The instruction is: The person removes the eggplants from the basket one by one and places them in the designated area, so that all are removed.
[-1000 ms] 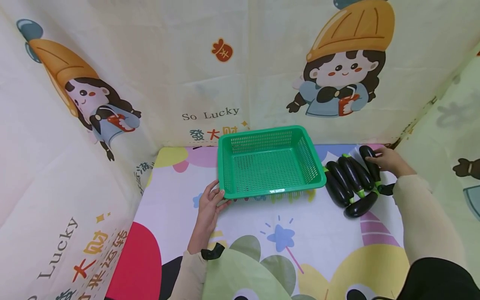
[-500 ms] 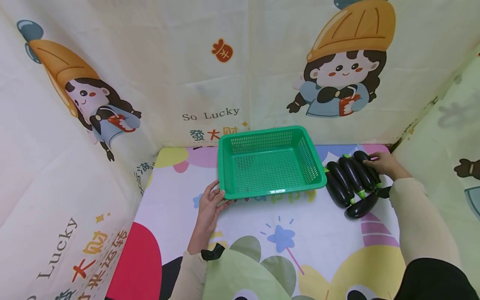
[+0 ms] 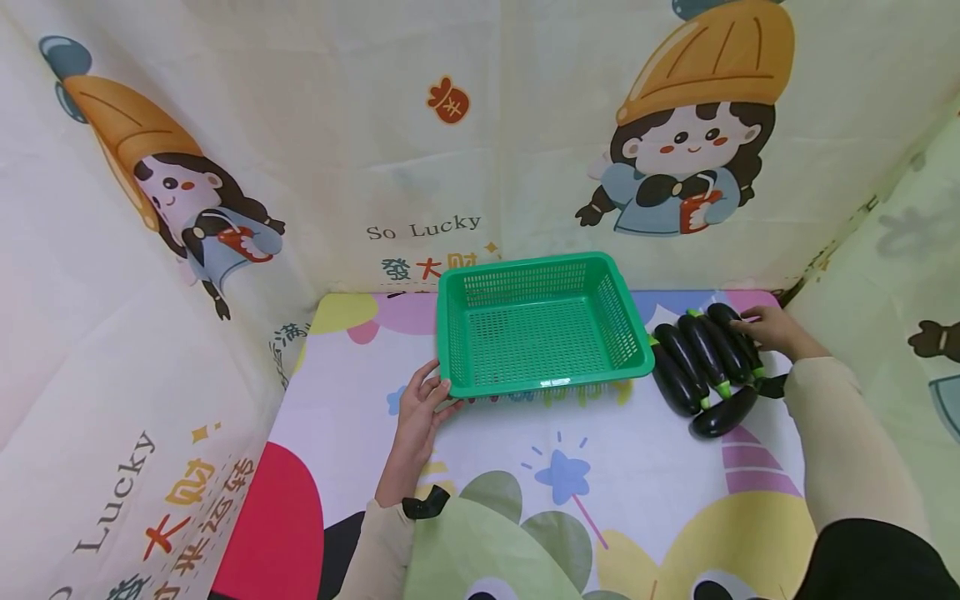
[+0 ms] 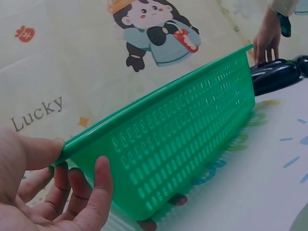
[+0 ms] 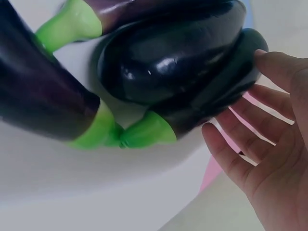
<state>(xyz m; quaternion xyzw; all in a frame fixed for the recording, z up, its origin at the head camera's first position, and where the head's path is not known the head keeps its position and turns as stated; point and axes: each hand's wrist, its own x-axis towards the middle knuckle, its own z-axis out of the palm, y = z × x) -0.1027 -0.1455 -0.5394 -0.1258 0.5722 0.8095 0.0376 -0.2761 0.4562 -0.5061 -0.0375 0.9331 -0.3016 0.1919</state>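
Observation:
A green plastic basket (image 3: 543, 333) with slotted walls stands on the table, with nothing inside. My left hand (image 3: 420, 421) grips its near left corner; in the left wrist view the thumb lies over the rim (image 4: 159, 103) and the fingers curl under it. Several dark purple eggplants with green caps lie right of the basket, mostly side by side. My right hand (image 3: 782, 331) is at the outermost eggplant (image 5: 207, 103). Its thumb tip touches that eggplant's end, and the loosely extended fingers lie along its side, not closed round it.
One eggplant (image 3: 723, 414) lies crosswise in front of the row. A printed cloth (image 3: 510, 467) covers the table. Patterned fabric walls (image 3: 532, 167) stand behind it and at both sides, close to the basket's back rim.
My right hand has moved the outermost eggplant left against the row, then eased slightly right as its fingers loosened. My left hand and the basket have stayed put.

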